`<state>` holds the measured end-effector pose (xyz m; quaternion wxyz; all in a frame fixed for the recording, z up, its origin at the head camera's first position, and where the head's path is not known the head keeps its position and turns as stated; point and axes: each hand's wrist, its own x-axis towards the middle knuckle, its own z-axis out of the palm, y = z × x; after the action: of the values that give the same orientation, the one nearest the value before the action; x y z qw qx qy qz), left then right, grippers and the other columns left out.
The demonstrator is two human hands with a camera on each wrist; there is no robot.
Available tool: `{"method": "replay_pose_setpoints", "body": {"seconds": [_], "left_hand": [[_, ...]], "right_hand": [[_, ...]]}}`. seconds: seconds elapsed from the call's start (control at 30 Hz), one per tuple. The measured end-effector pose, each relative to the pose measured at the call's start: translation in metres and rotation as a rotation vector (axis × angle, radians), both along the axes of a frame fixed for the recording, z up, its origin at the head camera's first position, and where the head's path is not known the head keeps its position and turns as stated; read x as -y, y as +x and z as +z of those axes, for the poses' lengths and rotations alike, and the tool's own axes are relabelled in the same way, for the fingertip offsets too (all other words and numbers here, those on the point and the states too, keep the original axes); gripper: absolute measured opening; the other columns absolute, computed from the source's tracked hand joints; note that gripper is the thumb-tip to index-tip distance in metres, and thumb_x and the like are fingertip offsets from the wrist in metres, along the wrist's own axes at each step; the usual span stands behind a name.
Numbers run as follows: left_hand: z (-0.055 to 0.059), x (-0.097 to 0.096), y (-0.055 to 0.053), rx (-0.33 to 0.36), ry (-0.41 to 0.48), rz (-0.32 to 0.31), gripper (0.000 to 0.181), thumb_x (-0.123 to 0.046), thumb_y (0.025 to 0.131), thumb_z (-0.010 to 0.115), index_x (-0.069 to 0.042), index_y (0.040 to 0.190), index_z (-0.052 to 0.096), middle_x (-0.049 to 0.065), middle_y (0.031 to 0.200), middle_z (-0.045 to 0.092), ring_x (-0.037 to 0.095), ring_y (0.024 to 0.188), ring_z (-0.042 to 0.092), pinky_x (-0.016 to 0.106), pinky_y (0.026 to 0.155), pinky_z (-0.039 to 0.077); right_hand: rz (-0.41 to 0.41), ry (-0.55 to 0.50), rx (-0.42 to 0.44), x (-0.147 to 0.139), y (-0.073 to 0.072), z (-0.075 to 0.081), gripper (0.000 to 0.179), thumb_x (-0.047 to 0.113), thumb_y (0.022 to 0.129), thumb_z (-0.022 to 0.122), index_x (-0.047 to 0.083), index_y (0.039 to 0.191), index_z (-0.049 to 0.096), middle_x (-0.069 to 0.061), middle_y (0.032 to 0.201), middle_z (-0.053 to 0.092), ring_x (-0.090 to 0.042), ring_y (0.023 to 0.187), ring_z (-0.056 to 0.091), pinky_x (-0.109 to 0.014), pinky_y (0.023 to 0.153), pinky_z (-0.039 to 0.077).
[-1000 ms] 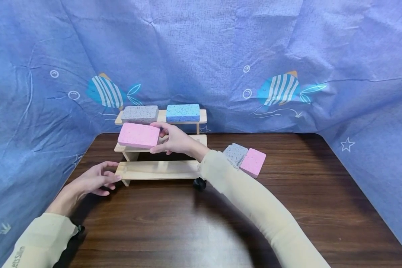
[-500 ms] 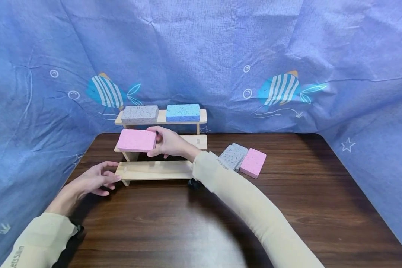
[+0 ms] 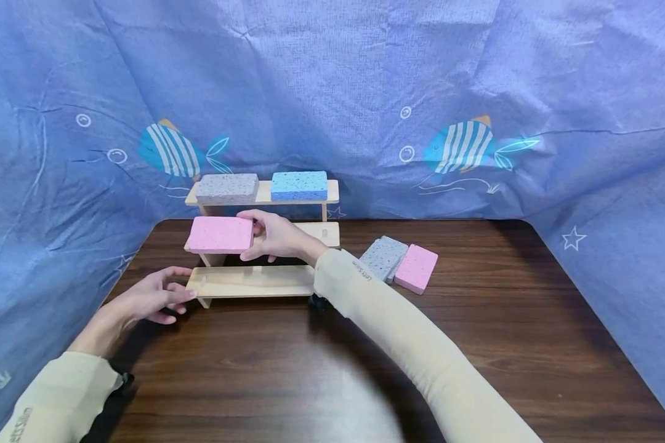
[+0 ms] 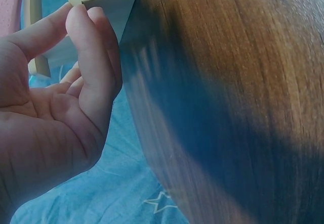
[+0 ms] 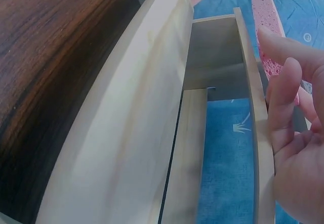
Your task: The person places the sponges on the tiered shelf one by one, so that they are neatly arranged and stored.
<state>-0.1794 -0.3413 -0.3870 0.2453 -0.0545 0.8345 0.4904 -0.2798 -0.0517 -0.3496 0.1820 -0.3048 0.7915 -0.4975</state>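
A three-step wooden display stand stands on the table, its left end close to my left hand. The left thumb and fingertips pinch the end of the lowest board, also seen in the left wrist view. On the left part of the middle step lies a pink sponge; its right end is between the thumb and fingers of my right hand. From the right wrist view, the same pink sponge shows beyond the fingertips. The top step bears a grey sponge and a blue sponge.
Right of the stand, a grey sponge and a second pink sponge lie side by side on the dark wooden table. A blue curtain with fish prints hangs behind. My right forearm reaches across the table's front.
The right hand has lowered the pink sponge onto the left of the middle step and levelled it, moving slightly left. The left hand keeps its place at the stand.
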Motion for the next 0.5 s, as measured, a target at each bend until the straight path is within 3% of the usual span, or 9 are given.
{"method": "replay_pose_setpoints", "body": {"seconds": [0.2,0.5], "left_hand": [[0.0013,0.002,0.0013,-0.011,-0.009,-0.004,0.082,-0.025,0.097,0.072,0.001,0.154,0.018,0.014,0.109,0.064,0.02,0.081,0.065,0.036,0.061,0.059],[-0.0001,0.0,0.0012,-0.011,-0.006,-0.015,0.079,-0.023,0.098,0.07,0.001,0.153,0.018,0.009,0.105,0.065,0.018,0.079,0.064,0.035,0.06,0.058]], "right_hand": [[-0.003,-0.003,-0.001,0.0024,0.0007,0.0012,0.088,0.02,0.079,0.09,0.02,0.153,0.044,-0.004,0.104,0.059,-0.017,0.077,0.059,-0.045,0.062,0.059],[-0.053,-0.024,0.024,0.0004,0.0005,-0.0022,0.089,0.019,0.078,0.091,0.017,0.153,0.044,-0.007,0.091,0.065,-0.017,0.075,0.064,-0.039,0.057,0.059]]}}
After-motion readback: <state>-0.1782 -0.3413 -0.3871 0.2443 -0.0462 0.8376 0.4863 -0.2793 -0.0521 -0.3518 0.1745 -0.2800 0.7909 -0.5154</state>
